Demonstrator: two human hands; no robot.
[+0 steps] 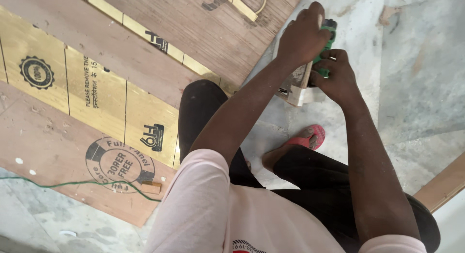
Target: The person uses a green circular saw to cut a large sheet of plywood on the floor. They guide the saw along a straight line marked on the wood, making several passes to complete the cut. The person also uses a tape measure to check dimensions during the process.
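Far left: thin green cord [72,183] runs across grey concrete floor [416,64] and over the lower edge of a big plywood sheet [58,136]. Sheet lies flat, tilted diagonally in view, w/ yellow printed band [97,95] crossing it and a round black stamp near its lower corner. Small wood offcut [151,187] sits on the sheet's lower edge, just beside the cord. Second plywood sheet [193,30] lies above/behind the first, reaching to top centre.

Centre: person crouched, pale pink shirt, black trousers, knee up over the sheet edge. One foot in a pink sandal [306,137] flat on the concrete.

Centre-right: both arms stretched fwd to a green-bodied power tool [325,44] at the plywood's right edge, over the floor. Left hand [302,37] sits on top of tool, fingers curled down and wrapped tight round upper part. Right hand [334,76] just below/right, fingers closed round the green grip. Hands nearly touching. Under them a pale, dusty metal base and a small wood block [296,86], touching the tool; exact join hidden by hands.

Far right: edge of a timber plank [443,185] angled in at lower right corner, well apart from the tool.
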